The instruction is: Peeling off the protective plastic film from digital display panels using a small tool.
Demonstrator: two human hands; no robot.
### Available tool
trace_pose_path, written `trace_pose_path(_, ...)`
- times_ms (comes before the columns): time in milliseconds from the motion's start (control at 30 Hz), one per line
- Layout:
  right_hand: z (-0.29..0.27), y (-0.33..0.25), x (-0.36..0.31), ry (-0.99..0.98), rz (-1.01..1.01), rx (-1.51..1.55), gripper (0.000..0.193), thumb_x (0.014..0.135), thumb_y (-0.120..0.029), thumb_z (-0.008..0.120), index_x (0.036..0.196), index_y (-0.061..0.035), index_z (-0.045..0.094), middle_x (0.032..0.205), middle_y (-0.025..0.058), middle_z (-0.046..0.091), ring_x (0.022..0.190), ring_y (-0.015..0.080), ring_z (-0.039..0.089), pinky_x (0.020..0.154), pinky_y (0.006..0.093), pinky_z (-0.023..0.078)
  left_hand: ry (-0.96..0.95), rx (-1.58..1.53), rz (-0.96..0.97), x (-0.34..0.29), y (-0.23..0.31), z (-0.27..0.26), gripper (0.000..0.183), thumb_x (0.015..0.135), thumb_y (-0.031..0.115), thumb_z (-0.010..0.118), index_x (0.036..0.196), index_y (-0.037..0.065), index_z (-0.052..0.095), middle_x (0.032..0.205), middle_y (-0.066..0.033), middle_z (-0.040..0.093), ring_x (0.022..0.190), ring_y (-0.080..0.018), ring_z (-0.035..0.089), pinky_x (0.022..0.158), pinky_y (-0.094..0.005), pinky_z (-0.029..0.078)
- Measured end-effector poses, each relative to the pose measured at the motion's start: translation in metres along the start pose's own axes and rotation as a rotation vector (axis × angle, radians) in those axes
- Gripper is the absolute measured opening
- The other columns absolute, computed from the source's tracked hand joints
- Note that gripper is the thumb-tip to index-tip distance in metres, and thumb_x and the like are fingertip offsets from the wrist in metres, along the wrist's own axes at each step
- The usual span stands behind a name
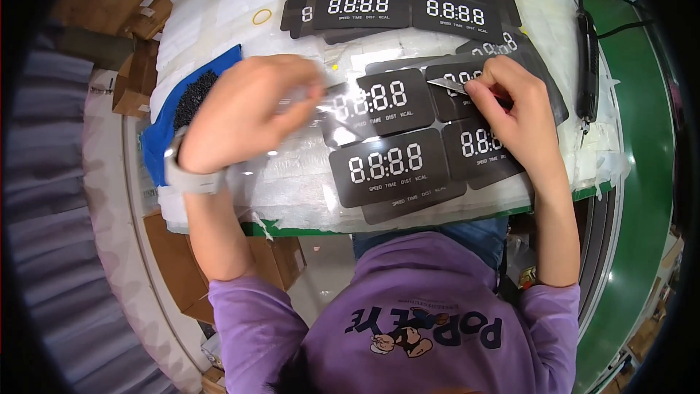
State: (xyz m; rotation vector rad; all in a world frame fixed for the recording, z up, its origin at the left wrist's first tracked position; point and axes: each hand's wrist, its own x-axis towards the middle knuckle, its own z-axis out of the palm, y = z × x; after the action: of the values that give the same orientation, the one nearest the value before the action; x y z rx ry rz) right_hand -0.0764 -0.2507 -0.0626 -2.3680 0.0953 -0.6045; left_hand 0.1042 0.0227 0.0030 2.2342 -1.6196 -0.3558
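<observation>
My left hand (pixel 255 113) is smeared by motion, its fingers pinched on a shiny clear film (pixel 348 128) that reaches over the left part of a black display panel (pixel 394 106). My right hand (pixel 514 106) is closed around a thin, pointed metal blade (pixel 446 86), most of its handle hidden in the fingers. The tip points left, over the upper edge of a second black panel (pixel 456 106). Nearer me lie another panel (pixel 390 168) and, partly under my right wrist, a further one (pixel 474 142). All carry white digit shapes.
More black panels (pixel 357 6) lie in overlapping stacks at the far side. On the left, small black parts (pixel 195 98) sit on a blue cloth (pixel 157 142). A yellow ring (pixel 261 17) lies at the back. A corded black pen-shaped tool (pixel 587 66) lies along the right edge.
</observation>
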Motion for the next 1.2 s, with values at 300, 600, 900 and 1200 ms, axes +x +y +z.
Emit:
trace_pose_path(300,-0.005,0.009,0.003,-0.048,0.105,0.184,0.024,0.09,-0.01,0.073,0.078,0.0024,0.056,0.068,0.0032,0.052,0.062,0.0098,0.044,0.057,0.029,0.036,0.603,0.113,-0.611,-0.061,-0.044,-0.045,0.016,0.081,0.014,0.066,0.087,-0.001,0.063,0.077,-0.0016,0.062,0.075,-0.0085,0.054,0.07,-0.0245,0.044)
trace_pose_path(600,0.0,0.005,0.004,-0.029,0.074,0.146,0.022,0.092,-0.01,0.072,0.08,0.0025,0.058,0.071,0.0027,0.054,0.064,0.0089,0.046,0.06,0.0267,0.039,0.297,-0.134,-0.134,-0.026,0.017,-0.02,0.034,0.081,0.026,0.081,0.101,0.0,0.071,0.088,-0.0065,0.072,0.074,-0.0144,0.064,0.07,-0.029,0.049)
trace_pose_path(900,0.002,0.008,0.002,-0.03,0.054,0.128,0.021,0.092,-0.011,0.07,0.081,0.0019,0.058,0.072,0.0052,0.054,0.064,0.012,0.047,0.06,0.0283,0.039,0.015,0.31,-0.164,-0.015,0.022,0.017,0.037,0.065,0.024,0.087,0.096,0.008,0.074,0.086,-0.0099,0.07,0.077,-0.0331,0.067,0.068,-0.0394,0.051)
trace_pose_path(1200,-0.003,0.009,0.005,-0.07,0.023,0.112,0.022,0.092,-0.011,0.071,0.08,0.0023,0.058,0.072,0.0054,0.055,0.064,0.0134,0.048,0.06,0.0291,0.04,0.951,-0.352,-0.413,-0.064,-0.02,-0.035,0.013,0.08,0.008,0.068,0.092,0.001,0.069,0.092,-0.0042,0.07,0.08,-0.012,0.061,0.076,-0.0237,0.047)
